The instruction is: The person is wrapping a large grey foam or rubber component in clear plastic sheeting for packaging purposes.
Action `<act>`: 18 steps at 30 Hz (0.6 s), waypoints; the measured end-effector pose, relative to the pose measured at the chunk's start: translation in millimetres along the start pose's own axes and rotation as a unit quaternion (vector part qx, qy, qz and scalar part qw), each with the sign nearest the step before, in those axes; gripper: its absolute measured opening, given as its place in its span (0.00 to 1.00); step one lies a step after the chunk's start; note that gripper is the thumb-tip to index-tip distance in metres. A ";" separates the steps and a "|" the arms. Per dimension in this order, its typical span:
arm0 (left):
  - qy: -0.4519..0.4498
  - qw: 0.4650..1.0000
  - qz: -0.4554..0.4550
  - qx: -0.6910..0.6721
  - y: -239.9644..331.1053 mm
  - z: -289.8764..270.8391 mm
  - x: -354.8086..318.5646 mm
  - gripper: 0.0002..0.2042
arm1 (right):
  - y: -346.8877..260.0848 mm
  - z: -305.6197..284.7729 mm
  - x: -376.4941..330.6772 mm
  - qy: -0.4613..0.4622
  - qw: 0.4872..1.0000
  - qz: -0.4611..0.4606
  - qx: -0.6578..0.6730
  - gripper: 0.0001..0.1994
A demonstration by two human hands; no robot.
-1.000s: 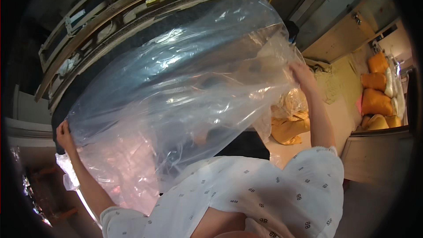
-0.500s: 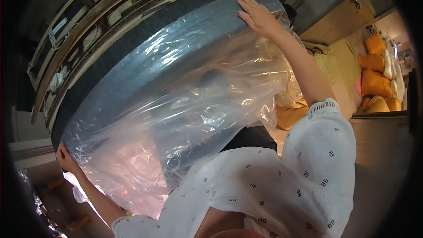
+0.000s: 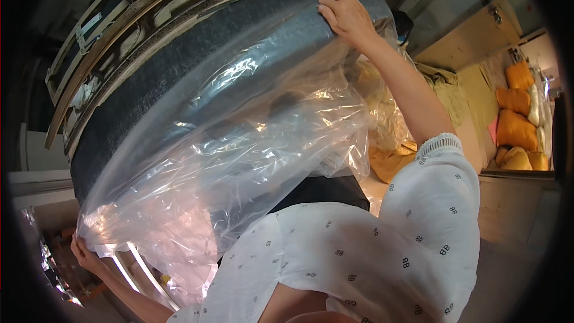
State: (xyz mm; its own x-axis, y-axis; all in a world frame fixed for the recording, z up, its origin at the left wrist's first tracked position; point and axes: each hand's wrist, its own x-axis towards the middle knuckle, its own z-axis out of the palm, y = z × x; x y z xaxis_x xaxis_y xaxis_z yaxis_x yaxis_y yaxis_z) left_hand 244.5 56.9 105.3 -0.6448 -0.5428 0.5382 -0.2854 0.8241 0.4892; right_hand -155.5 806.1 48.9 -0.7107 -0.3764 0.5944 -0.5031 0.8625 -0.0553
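Observation:
A wide sheet of clear plastic film point(image 3: 263, 137) drapes over a long dark padded surface point(image 3: 137, 96) and hangs down toward my body in wrinkles. My left hand point(image 3: 86, 254) is closed on the film's gathered left corner, just off the near left end of the dark surface. At the far right, my right hand point(image 3: 347, 18) rests on the film with bent fingers that seem to grip its upper edge. Its fingertips lie over the dark surface, and the film bunches beneath the wrist.
A metal rail frame point(image 3: 89, 60) runs behind the dark surface. To the right stands a wooden panel point(image 3: 472, 36) with a metal fitting. Several orange bundles point(image 3: 517, 128) are stacked beyond, and olive cloth point(image 3: 439, 84) lies near my right arm. Bright strips show below my left hand.
My left hand has drawn the film's left end down toward me, baring more of the dark surface. My right hand's fingers have gone from flat to bent, shifting slightly left.

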 end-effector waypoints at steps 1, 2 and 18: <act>-0.010 1.000 -0.015 -0.001 -2.6 -4.3 -7.9 0.12 | 6.0 4.5 2.8 0.006 1.000 -0.001 0.013 0.10; -0.009 1.000 -0.014 -0.001 0.6 -2.7 -17.4 0.12 | 14.2 7.0 5.9 0.007 1.000 -0.001 0.013 0.10; 0.157 0.910 -0.174 -0.342 10.6 41.7 38.6 0.19 | 34.0 -34.1 93.8 0.123 0.912 0.202 0.334 0.07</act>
State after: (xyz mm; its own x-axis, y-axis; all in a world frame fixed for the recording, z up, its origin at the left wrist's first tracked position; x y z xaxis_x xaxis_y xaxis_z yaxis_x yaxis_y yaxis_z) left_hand 187.1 51.4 102.7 -0.3345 -0.8599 0.3857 0.1431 0.3582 0.9226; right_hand -222.5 811.6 130.2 -0.8137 0.0848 0.5751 -0.4710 0.4837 -0.7377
